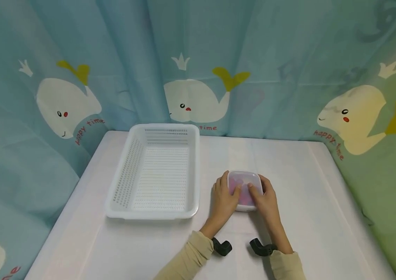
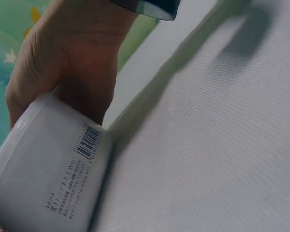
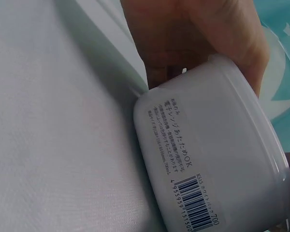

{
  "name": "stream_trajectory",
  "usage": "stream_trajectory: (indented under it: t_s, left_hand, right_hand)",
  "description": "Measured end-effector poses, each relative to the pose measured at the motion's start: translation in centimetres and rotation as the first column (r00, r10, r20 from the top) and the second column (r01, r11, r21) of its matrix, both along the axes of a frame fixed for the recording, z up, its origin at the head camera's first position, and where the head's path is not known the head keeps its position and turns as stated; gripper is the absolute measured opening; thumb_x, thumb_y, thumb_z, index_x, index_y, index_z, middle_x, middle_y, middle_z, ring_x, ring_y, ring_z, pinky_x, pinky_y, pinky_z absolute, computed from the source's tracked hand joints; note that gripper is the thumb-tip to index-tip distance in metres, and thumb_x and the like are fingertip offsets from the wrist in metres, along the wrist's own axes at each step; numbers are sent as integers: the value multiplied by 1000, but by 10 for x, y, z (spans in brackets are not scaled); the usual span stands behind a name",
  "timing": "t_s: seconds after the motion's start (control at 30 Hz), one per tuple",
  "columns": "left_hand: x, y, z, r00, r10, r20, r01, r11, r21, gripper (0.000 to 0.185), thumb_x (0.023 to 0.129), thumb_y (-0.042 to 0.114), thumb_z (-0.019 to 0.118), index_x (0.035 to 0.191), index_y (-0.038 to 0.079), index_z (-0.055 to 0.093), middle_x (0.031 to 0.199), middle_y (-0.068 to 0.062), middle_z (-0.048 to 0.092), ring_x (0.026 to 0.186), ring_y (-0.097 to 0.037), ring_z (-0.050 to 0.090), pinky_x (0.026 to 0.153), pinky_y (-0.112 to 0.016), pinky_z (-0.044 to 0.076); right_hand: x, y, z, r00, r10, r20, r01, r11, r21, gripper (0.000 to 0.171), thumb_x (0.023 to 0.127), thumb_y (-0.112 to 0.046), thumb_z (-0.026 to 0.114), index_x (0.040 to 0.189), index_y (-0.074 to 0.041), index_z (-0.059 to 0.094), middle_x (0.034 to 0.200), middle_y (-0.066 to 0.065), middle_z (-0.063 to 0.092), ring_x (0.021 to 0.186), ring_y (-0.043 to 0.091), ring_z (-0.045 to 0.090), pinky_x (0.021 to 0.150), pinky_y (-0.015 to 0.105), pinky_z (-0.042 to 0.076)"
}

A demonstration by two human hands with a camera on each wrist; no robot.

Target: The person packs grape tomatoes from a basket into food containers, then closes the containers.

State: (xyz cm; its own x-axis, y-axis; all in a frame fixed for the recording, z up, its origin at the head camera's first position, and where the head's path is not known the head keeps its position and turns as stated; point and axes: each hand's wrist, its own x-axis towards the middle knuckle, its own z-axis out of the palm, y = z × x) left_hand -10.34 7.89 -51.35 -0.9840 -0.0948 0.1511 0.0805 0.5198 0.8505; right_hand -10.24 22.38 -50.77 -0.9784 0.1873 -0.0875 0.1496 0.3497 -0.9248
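A small white container (image 1: 245, 182) with a clear lid and something pink inside stands on the table. My left hand (image 1: 223, 199) grips its left side and my right hand (image 1: 267, 199) its right side, with both thumbs lying on the lid. In the left wrist view the container (image 2: 48, 169) shows a barcode label on its white wall, with the left hand (image 2: 72, 58) behind it. From the right wrist the same labelled wall of the container (image 3: 212, 145) fills the frame, with the right hand (image 3: 193, 38) wrapped round its far side.
A white slotted basket (image 1: 128, 171) stands to the left of the container, a short gap away. The table (image 1: 306, 194) is covered with a white cloth. A blue curtain with whale prints (image 1: 198, 101) hangs round the back and both sides.
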Motion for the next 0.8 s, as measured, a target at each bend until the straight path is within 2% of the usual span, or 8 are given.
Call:
stream_trajectory:
  t_s: [0.2, 0.33, 0.47, 0.57, 0.8]
  left_hand:
    - [1, -5, 2, 998, -60, 7, 60, 998, -8, 60, 99, 22, 67, 156, 23, 48, 137, -15, 59, 125, -34, 56, 105, -51, 45]
    - [3, -8, 0, 997, -76, 3, 76, 997, -8, 52, 101, 24, 67, 152, 26, 54, 135, -13, 59, 121, -31, 56, 103, -49, 45]
    - [4, -9, 0, 997, -83, 4, 83, 997, 6, 53, 101, 23, 67, 152, 25, 54, 134, -13, 59, 121, -31, 55, 103, -48, 45]
    - [4, -9, 0, 996, -84, 6, 84, 996, 17, 53, 100, 21, 67, 152, 25, 55, 133, -14, 59, 121, -31, 54, 102, -47, 44]
    - [-1, -8, 4, 994, -108, 26, 106, 993, 41, 53, 102, 22, 65, 153, 25, 54, 139, -17, 58, 126, -35, 55, 106, -51, 45]
  right_hand:
    - [-5, 1, 2, 999, 7, 39, -8, 1000, 27, 56, 102, -20, 64, 151, 0, 44, 148, 29, 55, 137, 38, 53, 113, 50, 40]
    - [-6, 2, -1, 999, 7, 49, -8, 1000, 16, 49, 105, -22, 60, 148, -1, 48, 149, 27, 55, 138, 37, 53, 113, 48, 42]
    - [-4, 2, -2, 999, -3, 40, 2, 1000, 13, 46, 106, -26, 59, 146, -3, 51, 151, 24, 55, 139, 35, 55, 101, 23, 46]
    - [-4, 1, -1, 999, -7, 32, 6, 1000, 25, 46, 106, -28, 60, 145, -5, 53, 149, 21, 58, 136, 32, 57, 87, 8, 40]
    - [-8, 2, 2, 1000, -18, 20, 17, 1000, 18, 46, 106, -28, 60, 145, -5, 53, 149, 20, 58, 131, 32, 59, 85, 9, 42]
